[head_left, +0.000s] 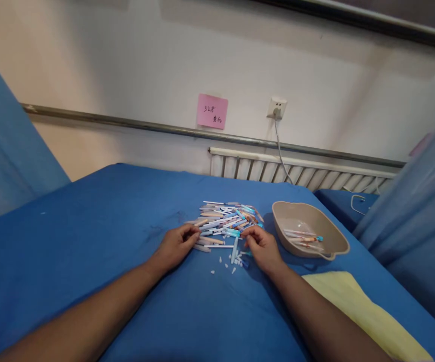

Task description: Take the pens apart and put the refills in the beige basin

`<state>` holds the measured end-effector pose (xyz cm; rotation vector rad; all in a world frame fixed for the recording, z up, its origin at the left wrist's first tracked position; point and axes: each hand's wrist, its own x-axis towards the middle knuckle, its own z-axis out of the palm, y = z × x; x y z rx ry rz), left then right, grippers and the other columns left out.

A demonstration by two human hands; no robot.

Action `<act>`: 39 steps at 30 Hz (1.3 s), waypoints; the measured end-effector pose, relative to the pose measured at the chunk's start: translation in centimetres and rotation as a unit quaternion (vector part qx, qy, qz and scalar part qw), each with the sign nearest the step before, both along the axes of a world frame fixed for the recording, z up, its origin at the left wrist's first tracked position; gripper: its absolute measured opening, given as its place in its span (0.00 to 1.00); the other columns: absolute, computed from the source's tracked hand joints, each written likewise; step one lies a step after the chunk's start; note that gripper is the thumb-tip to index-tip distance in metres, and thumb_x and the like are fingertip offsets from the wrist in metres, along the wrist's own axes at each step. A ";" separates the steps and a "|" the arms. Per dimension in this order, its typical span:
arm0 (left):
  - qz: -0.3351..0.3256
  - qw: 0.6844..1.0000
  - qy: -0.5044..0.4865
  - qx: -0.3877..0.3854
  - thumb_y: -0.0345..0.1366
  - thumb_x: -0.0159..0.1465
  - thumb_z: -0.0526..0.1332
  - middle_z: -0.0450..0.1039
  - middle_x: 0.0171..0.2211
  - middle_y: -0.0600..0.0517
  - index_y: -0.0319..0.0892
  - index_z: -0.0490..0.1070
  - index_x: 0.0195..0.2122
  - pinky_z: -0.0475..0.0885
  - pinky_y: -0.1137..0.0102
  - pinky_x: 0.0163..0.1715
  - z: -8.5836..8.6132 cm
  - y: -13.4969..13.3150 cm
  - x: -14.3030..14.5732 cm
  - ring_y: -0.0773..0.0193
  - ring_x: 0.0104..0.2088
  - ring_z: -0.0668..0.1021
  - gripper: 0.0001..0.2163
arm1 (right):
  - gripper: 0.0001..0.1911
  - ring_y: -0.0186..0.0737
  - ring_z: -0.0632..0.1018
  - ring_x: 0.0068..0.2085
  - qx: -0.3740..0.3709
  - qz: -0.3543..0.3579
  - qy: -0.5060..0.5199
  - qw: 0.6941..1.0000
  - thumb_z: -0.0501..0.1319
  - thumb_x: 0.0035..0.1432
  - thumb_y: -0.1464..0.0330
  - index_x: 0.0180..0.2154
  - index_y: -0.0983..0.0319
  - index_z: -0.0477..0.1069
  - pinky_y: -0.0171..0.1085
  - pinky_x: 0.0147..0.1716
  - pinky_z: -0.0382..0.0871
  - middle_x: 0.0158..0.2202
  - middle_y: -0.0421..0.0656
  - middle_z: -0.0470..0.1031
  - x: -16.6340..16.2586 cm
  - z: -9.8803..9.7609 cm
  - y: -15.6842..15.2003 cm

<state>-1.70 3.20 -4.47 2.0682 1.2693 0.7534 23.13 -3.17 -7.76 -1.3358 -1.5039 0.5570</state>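
Note:
A loose pile of pen parts [221, 221] lies on the blue cloth, with white refills, beige and grey barrels, and turquoise and orange pieces. At its left edge is my left hand [178, 246], thumb and fingers pinched together by the barrel ends; what they hold is hidden. My right hand [262, 247] is curled at the pile's right side, fingertips close together beside a turquoise piece [232, 233]. Whatever sits in that pinch is too small to name. Several small white cone-shaped tips [237, 260] are scattered between the hands, near a pale blue barrel [234, 250].
To the right stands a beige plastic basin [338, 241] with several pens [304, 239] in it. A yellow cloth [356, 306] lies in front of it. Behind the blue-covered surface [100, 216] are a radiator [251, 168], a rail and a plugged-in socket [277, 107]. Blue curtains hang at both sides.

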 end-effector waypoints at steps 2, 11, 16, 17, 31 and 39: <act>-0.012 1.000 -0.001 -0.013 0.43 0.59 0.54 0.73 0.28 0.55 0.40 0.72 0.34 0.67 0.72 0.30 -0.1 -0.1 0.2 0.64 0.29 0.73 0.13 | 0.09 0.37 0.74 0.30 -0.018 0.007 -0.047 0.999 0.53 0.57 0.70 0.37 0.63 0.71 0.34 0.30 0.67 0.30 0.42 0.74 -0.1 -0.2 0.2; -0.016 0.997 -0.063 -0.038 0.43 0.58 0.56 0.71 0.25 0.54 0.39 0.72 0.31 0.65 0.72 0.27 -0.7 -0.1 0.5 0.64 0.26 0.71 0.12 | 0.10 0.43 0.71 0.43 -0.015 0.082 -0.296 0.951 0.57 0.57 0.72 0.41 0.58 0.72 0.40 0.44 0.62 0.38 0.43 0.75 -2.7 0.9 -0.4; 0.004 0.997 -0.081 -0.022 0.43 0.58 0.57 0.71 0.26 0.54 0.40 0.73 0.32 0.66 0.73 0.28 -0.9 0.1 0.3 0.65 0.26 0.72 0.12 | 0.08 0.42 0.71 0.41 -0.037 0.074 -0.314 0.946 0.58 0.58 0.70 0.39 0.58 0.72 0.39 0.43 0.61 0.35 0.42 0.75 -2.5 1.4 -0.9; 0.010 0.996 -0.085 -0.017 0.43 0.58 0.57 0.72 0.26 0.54 0.40 0.73 0.33 0.66 0.73 0.28 -0.9 0.1 0.2 0.65 0.27 0.72 0.12 | 0.07 0.42 0.71 0.41 -0.040 0.073 -0.315 0.945 0.58 0.58 0.69 0.39 0.58 0.72 0.39 0.43 0.60 0.35 0.42 0.75 -2.5 1.5 -1.0; -0.050 0.998 0.043 0.013 0.41 0.59 0.56 0.73 0.27 0.55 0.42 0.73 0.36 0.65 0.73 0.28 0.1 1.0 -3.0 0.65 0.28 0.73 0.11 | 0.09 0.44 0.70 0.41 -0.051 0.032 -0.358 0.932 0.58 0.54 0.72 0.37 0.57 0.72 0.38 0.40 0.58 0.35 0.42 0.75 -3.9 1.2 -1.5; -0.110 0.985 0.124 0.054 0.39 0.62 0.55 0.74 0.32 0.53 0.43 0.72 0.38 0.65 0.72 0.33 0.7 -0.2 -2.6 0.64 0.31 0.74 0.09 | 0.08 0.42 0.71 0.40 -0.013 0.081 -0.318 0.944 0.55 0.59 0.71 0.37 0.58 0.72 0.38 0.42 0.60 0.34 0.43 0.74 -2.7 0.6 -1.5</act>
